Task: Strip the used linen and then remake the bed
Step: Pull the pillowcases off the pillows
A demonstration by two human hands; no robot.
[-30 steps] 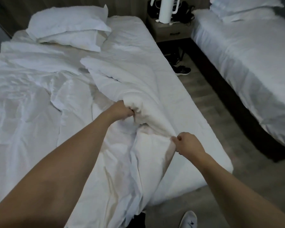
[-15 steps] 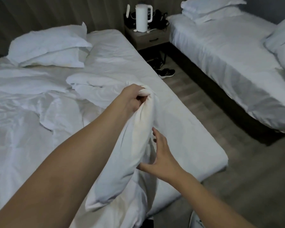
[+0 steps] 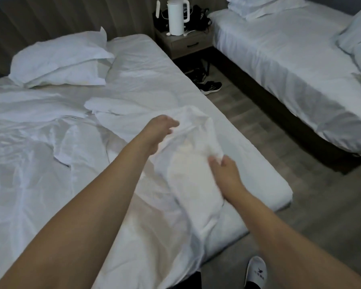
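Both arms outstretched. Left hand (image 3: 162,130) blurred, grip unclear; right hand (image 3: 225,170) pinches crumpled white duvet (image 3: 193,178) on bed (image 3: 265,192).

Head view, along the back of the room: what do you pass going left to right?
Stacked white pillows on the rumpled bed → white electric kettle on the wooden nightstand → white pillows at the head of the made second bed.

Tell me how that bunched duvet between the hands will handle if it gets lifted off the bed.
Probably floppy: the duvet sags and creases between the left hand and right hand. Likely light yet bulky, since it looks padded. Its loose end trails over the mattress edge, so it may drag.
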